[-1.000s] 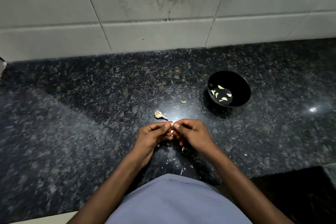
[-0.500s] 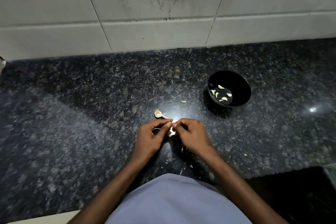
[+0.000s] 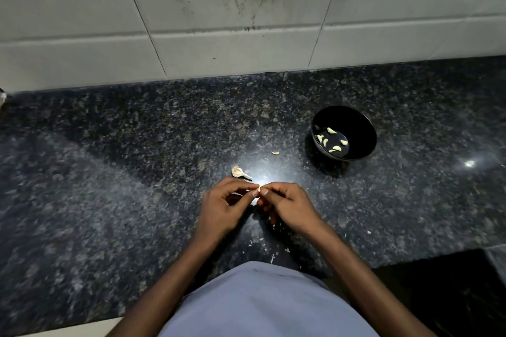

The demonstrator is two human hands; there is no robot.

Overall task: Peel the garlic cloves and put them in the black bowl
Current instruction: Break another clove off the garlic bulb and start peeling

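We note a small pale garlic clove (image 3: 259, 188) pinched between left hand (image 3: 223, 209) and right hand (image 3: 290, 206), five peeled cloves (image 3: 331, 130) in one black bowl (image 3: 364, 128) beyond the right hand, one husk (image 3: 238, 171) just beyond the left.

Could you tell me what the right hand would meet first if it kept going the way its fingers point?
Its fingertips point left, already meeting the left hand at the garlic clove pinched between them.

No text, label, brand, number or sign can be read anywhere in view.
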